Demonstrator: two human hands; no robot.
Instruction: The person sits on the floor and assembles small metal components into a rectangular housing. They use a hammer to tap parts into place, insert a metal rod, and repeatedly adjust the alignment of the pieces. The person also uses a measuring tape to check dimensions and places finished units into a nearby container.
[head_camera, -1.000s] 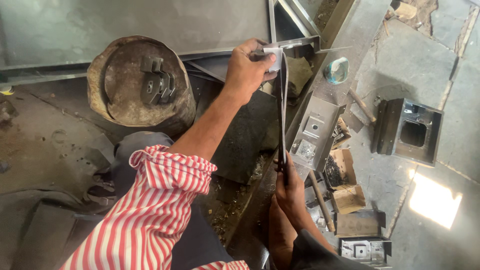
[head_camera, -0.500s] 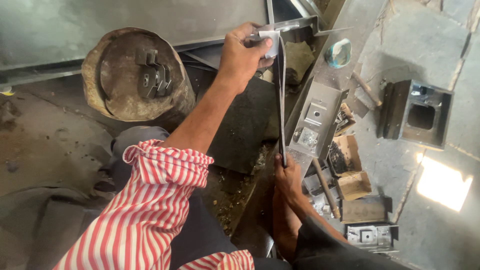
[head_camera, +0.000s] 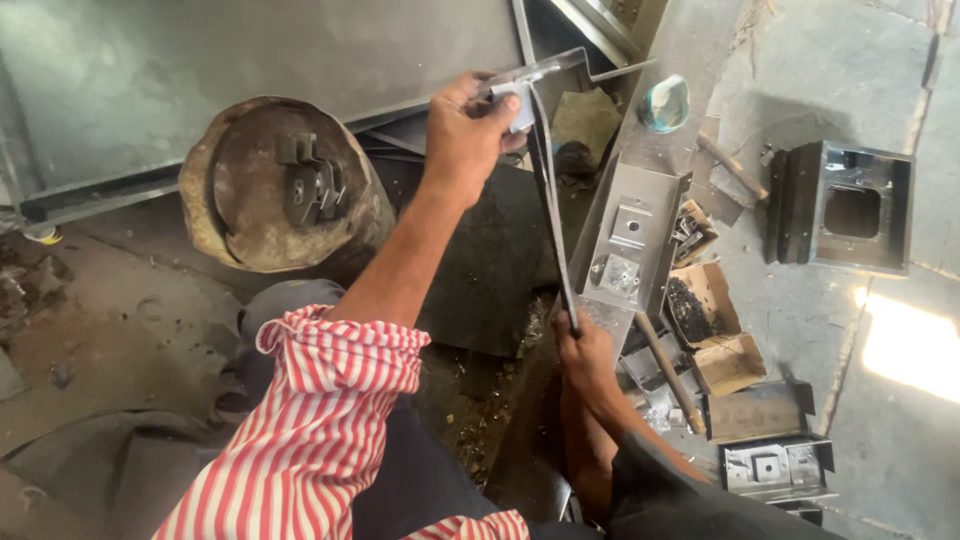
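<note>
The left hand (head_camera: 468, 135) extends from a bare forearm below a rolled-up red-and-white striped cotton sleeve (head_camera: 310, 420). Beside that sleeve, dark trousers; the right hand (head_camera: 588, 352) is bare too.

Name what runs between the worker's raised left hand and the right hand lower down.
A long, thin metal strip spans the stretch in the head view, gripped at its top by the left hand and at its bottom by the right hand.
</note>
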